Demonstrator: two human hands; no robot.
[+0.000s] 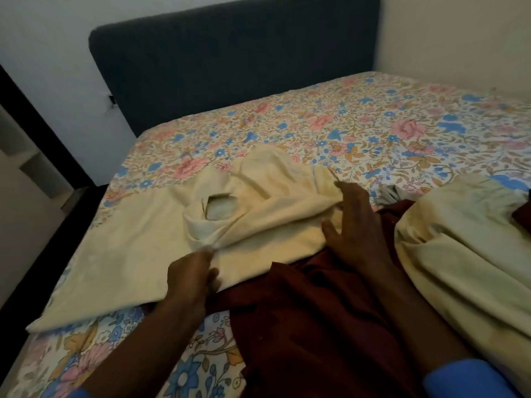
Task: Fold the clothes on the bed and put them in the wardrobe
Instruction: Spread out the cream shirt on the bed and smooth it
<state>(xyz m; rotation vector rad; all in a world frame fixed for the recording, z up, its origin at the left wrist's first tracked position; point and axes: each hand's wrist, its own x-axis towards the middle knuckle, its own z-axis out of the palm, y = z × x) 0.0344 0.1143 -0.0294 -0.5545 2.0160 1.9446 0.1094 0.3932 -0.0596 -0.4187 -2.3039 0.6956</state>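
Head view: left grip pinches cream shirt collar; right grip spread flat, pressing shirt.

Dark headboard against pale wall

Left grip in a pinch, right grip spread flat

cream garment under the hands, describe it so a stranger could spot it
On the floral bed below the dark headboard, the spread cream garment lies at the near left. Unlike the bunched cream pile on the right, it shows an open neck hole, and the left hand pinches it.
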